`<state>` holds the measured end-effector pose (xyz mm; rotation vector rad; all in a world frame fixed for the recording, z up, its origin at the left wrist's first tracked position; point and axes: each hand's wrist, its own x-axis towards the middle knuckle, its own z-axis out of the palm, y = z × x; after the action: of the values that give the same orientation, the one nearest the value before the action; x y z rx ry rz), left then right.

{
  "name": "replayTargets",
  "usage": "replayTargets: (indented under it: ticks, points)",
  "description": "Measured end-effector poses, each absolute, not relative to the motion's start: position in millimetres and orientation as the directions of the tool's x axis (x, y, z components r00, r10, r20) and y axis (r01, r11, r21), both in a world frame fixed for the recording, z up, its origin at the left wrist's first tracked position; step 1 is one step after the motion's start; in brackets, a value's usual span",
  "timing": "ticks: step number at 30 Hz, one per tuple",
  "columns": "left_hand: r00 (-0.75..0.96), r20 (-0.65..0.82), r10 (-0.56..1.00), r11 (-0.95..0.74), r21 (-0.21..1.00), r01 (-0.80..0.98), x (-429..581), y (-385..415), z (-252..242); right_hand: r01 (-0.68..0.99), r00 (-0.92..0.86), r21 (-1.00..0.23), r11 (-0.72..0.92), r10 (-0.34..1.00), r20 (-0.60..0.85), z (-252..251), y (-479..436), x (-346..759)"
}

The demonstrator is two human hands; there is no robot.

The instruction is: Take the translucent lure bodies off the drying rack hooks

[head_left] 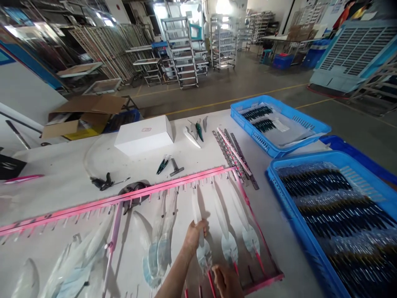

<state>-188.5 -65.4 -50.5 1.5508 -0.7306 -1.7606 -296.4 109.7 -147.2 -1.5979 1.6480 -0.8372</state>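
Note:
My left hand (196,236) is wrapped round the middle of a long white piece (196,203) with a rounded, light-blue-covered end. The piece lies along a pink rack (189,181), its narrow tip at the rack's far bar. At the near end of the same piece, my right hand (226,280) has its fingers curled beside a red rod (211,284); what they pinch is hidden. Two similar pieces, a middle one (221,207) and a right one (239,207), stretch between the far bar and red rods. Several more pieces (163,248) lie to the left.
Blue crates, a near one (279,198) holding rows of dark slim items and a far one (237,116), stand at the right. A white box (145,136), metal strips (237,155), a small T-shaped tool (176,168) and a black clamp-like tool (104,182) lie beyond the rack.

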Motion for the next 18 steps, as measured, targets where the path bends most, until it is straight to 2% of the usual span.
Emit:
replayTargets:
  ticks: [6, 8, 9, 10, 12, 14, 15, 16, 18]
  points:
    - [-0.132, -0.547, -0.827, -0.547, 0.836, -0.036, -189.3, -70.2, -39.7, -0.529, -0.103, -0.845, 0.075, -0.994, -0.024, -150.4, 112.2, -293.3]
    - [-0.092, -0.417, -0.904, -0.388, 0.892, -0.233, -174.5, -74.1, -32.9, -0.504, -0.085, -0.861, 0.068, -0.996, -0.029, -141.3, 108.4, -294.4]
    - [-0.024, -0.32, -0.947, -0.286, 0.877, -0.387, -163.1, -75.9, -29.8, -0.491, -0.073, -0.87, 0.058, -0.997, -0.025, -134.8, 105.7, -295.6]
    - [0.064, -0.211, -0.975, -0.211, 0.801, -0.561, -149.7, -77.0, -27.5, -0.477, -0.059, -0.878, 0.047, -0.998, -0.021, -127.4, 102.8, -297.2]
    - [0.191, -0.063, -0.98, -0.196, 0.509, -0.838, -120.1, -76.5, -25.5, -0.45, -0.03, -0.892, 0.04, -0.999, -0.03, -112.3, 96.9, -301.6]
    - [0.173, -0.093, -0.981, -0.192, 0.257, -0.947, -93.0, -73.0, -25.6, -0.438, 0.002, -0.897, 0.054, -0.998, -0.061, -99.5, 92.4, -306.1]
    - [0.149, -0.141, -0.979, -0.175, 0.197, -0.965, -81.9, -70.8, -25.4, -0.441, 0.013, -0.895, 0.059, -0.997, -0.072, -94.5, 91.2, -307.4]
    - [0.132, -0.186, -0.974, -0.168, 0.19, -0.967, -72.8, -68.8, -24.3, -0.449, 0.018, -0.892, 0.058, -0.997, -0.075, -90.2, 90.8, -307.6]
    - [0.192, -0.272, -0.943, -0.283, 0.353, -0.892, -59.1, -64.4, -17.9, -0.462, 0.013, -0.886, 0.042, -0.998, -0.054, -82.7, 91.6, -302.9]
